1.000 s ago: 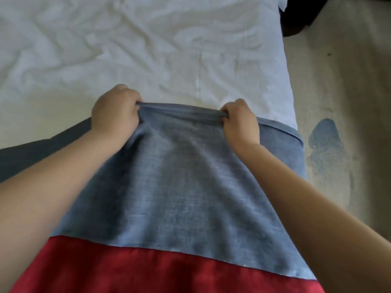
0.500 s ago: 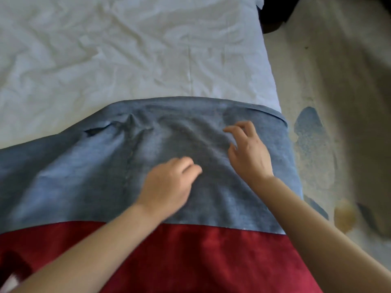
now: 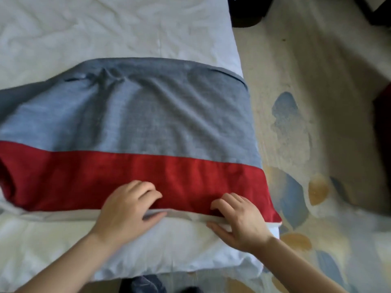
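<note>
A cloth with a grey-blue panel [image 3: 148,115] and a red band [image 3: 127,174] lies spread across a bed with a white sheet [image 3: 105,28]. My left hand [image 3: 129,210] grips the near edge of the red band, fingers curled over it and thumb under the hem. My right hand [image 3: 239,218] holds the same edge further right, near the cloth's corner, fingers bent on top and thumb stretched along the hem. The grey-blue panel is wrinkled at its far left.
The bed's right edge [image 3: 239,60] drops to a pale carpet [image 3: 306,123] with blue and yellow patches. Dark furniture [image 3: 245,11] stands beyond the bed's far corner. A dark object [image 3: 383,132] sits at the right border.
Both hands let go of the far grey-blue edge, drew back toward me over the cloth, and now hold the near edge of the red band. The grey-blue panel lies flat.
</note>
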{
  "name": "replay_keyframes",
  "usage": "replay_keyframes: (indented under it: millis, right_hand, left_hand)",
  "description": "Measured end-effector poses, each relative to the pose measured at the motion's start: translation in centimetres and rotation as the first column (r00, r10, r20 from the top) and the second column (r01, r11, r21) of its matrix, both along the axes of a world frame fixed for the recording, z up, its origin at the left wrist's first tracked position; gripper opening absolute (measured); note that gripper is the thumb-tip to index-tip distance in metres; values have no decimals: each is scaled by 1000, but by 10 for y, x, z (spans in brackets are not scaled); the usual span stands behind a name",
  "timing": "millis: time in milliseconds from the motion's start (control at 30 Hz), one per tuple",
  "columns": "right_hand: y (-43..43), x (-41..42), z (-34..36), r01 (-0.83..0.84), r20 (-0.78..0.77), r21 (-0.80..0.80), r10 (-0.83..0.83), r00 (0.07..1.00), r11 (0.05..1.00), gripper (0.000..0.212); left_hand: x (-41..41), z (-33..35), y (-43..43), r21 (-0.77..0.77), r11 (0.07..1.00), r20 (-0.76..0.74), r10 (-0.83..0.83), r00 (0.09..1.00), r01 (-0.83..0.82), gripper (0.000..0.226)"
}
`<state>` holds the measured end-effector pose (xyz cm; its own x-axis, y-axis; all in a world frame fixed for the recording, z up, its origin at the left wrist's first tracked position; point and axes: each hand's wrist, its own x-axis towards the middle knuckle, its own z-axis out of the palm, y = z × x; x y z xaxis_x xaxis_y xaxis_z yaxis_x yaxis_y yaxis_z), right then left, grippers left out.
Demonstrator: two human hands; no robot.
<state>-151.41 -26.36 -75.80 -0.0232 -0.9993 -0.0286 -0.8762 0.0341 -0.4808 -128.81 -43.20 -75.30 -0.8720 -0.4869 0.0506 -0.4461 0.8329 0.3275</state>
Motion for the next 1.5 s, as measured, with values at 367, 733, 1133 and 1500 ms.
replay_keyframes:
  millis: [367, 733, 1133, 1500]
  right_hand:
    - [0, 19, 11, -16, -96, -58, 10, 995, 998, 10]
    - [19, 40, 19, 41, -121, 22, -38, 992, 999, 24]
    - [-10, 81, 18, 241, -142, 213, -214, 966, 947, 10]
    - [-149, 239, 41, 49, 25, 18, -50, 998, 999, 25]
  left_hand:
    - [6, 10, 35, 15, 999, -53, 43, 998, -42, 33]
    - [37, 16, 42, 35, 998, 58, -51, 997, 49, 21]
    - [97, 18, 7, 69, 990, 104, 116, 988, -123, 26]
    - [232, 18, -62, -175, 874, -14, 459, 888, -454, 50]
